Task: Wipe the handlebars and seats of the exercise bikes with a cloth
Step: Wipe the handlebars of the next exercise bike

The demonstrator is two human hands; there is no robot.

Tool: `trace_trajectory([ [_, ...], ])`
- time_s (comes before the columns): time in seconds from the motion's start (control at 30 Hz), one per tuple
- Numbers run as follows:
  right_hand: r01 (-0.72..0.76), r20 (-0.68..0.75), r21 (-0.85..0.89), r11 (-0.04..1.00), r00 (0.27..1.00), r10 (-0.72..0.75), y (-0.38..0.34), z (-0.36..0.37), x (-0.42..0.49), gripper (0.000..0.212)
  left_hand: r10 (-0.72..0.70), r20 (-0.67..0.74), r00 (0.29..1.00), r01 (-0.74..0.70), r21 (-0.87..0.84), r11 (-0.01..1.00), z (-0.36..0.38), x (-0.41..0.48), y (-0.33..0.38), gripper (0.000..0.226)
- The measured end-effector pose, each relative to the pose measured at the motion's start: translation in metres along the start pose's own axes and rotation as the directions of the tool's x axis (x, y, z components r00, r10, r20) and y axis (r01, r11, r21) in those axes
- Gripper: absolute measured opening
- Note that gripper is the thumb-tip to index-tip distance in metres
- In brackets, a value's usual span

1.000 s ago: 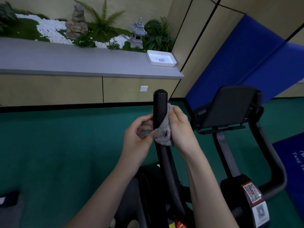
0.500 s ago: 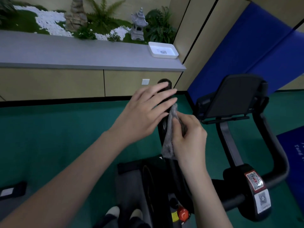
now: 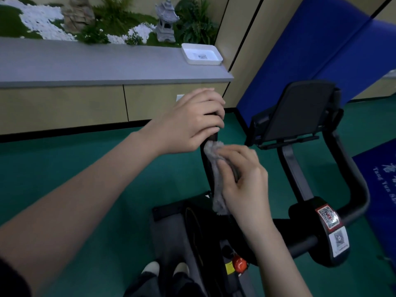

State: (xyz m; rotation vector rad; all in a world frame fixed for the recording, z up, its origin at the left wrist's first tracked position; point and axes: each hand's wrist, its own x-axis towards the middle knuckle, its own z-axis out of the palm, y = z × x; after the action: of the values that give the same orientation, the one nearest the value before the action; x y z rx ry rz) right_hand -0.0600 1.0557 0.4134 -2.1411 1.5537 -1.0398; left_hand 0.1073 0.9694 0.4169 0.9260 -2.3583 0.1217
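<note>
**A:** What does the room look like on your feed?

**B:** I see a green floor and a long grey surface along the far wall, above pale cabinet fronts. A white tray sits at the right end of the surface. Behind it is a little garden bed with a stone lantern, ferns and white pebbles. A blue mat leans against the panelled wall on the right.

**A:** And the hands?

**B:** My left hand is curled round the top end of the bike's upright handlebar. Just below it, my right hand grips the grey cloth and holds it against the bar. The cloth's loose end hangs down along the bar. The right hand is slightly blurred.

**A:** What about the rest of the bike?

**B:** The black console holder stands to the right, and a red knob sits low on the frame.
</note>
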Motion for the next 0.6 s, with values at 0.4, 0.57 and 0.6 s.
trace_trajectory([
  [0.4, 0.169, 0.221, -0.043, 0.985, 0.963, -0.156, 0.000, -0.007, -0.002, 0.018, -0.003, -0.061, 0.998, -0.005, -0.130, 0.992, 0.006, 0.000, -0.007, 0.019],
  [0.57, 0.043, 0.170, 0.025, 0.999, 0.984, -0.047, 0.009, -0.024, -0.013, 0.018, -0.005, -0.067, 0.998, -0.005, -0.149, 0.989, 0.006, -0.001, -0.007, 0.020],
  [0.6, -0.002, 0.143, 0.039, 0.999, 0.990, -0.004, 0.008, -0.023, -0.014, 0.018, -0.004, -0.073, 0.997, -0.006, -0.145, 0.989, 0.007, -0.002, -0.007, 0.020],
])
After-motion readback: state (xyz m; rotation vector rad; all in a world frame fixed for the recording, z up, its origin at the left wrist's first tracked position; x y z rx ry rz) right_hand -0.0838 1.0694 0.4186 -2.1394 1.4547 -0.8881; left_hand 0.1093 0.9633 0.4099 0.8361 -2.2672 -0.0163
